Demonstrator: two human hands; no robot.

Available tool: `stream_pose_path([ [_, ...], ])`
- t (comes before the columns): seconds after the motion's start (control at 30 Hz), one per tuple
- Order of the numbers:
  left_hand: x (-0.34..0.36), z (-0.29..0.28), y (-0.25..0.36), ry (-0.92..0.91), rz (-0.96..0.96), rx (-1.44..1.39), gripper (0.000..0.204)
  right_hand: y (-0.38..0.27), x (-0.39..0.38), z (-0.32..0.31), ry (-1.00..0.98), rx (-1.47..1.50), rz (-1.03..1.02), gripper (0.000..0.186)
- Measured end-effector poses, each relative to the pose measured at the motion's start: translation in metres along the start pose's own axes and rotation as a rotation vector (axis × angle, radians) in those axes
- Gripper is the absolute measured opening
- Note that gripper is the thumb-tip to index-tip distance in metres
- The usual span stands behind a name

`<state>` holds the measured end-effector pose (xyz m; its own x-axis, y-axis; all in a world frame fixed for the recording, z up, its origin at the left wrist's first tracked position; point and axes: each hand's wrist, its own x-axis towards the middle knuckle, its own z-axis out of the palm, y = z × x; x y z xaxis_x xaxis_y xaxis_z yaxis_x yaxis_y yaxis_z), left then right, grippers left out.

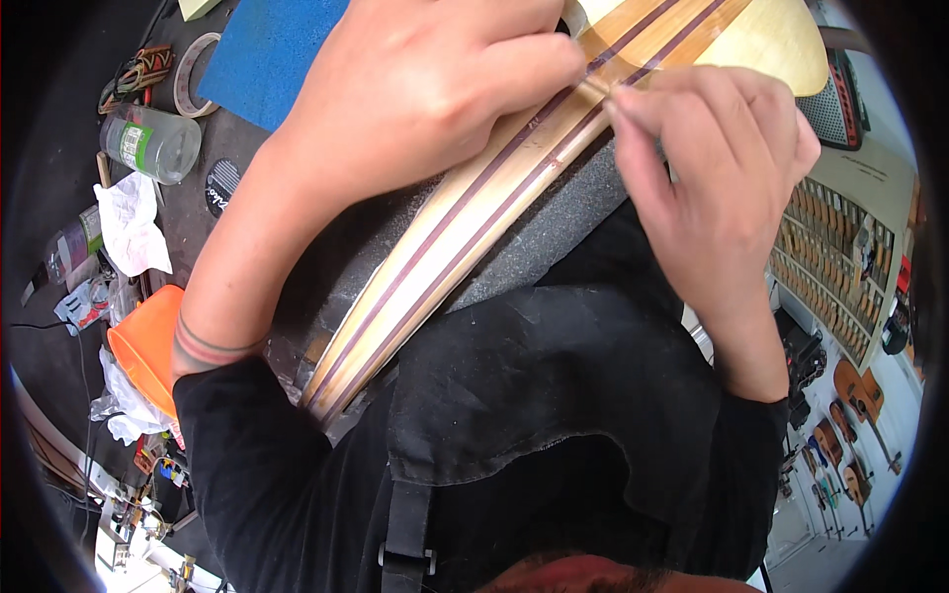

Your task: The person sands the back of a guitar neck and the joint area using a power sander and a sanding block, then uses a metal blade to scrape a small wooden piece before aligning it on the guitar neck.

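A long tapering piece of laminated wood (435, 237), pale with two dark lengthwise stripes, runs diagonally from near my body to the upper right. It looks like the neck of a stringed instrument. At its far end it widens into a pale rounded wooden part (781, 44). My left hand (445, 84) lies across the wood from the left, fingers closed in a pinch. From the right, my right hand (717, 158) pinches close to it, its fingertips slightly blurred. Between the two sets of fingertips shows a small light sliver, too small to name. A grey, rough-looking support (549, 232) lies under the wood.
On the dark bench at left are a blue sheet (262, 64), a tape roll (188, 79), a clear plastic bottle (153, 145), white crumpled paper (133, 222) and an orange container (148, 341). At right are a tool rack (830, 247) and hanging stringed instruments (858, 390).
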<state>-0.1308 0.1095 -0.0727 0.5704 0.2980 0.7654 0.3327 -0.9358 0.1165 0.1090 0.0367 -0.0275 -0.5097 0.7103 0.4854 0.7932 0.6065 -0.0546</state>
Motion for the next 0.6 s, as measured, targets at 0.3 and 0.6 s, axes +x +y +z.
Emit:
stream_pose_path([
  [0.3,0.003,-0.008,0.006,-0.089,0.023,-0.076,0.014,-0.014,-0.011,-0.001,-0.048,0.141,0.039,0.025],
  [0.6,0.017,0.01,-0.01,-0.027,0.159,-0.006,0.017,-0.007,-0.003,-0.003,-0.043,-0.046,0.081,0.023],
])
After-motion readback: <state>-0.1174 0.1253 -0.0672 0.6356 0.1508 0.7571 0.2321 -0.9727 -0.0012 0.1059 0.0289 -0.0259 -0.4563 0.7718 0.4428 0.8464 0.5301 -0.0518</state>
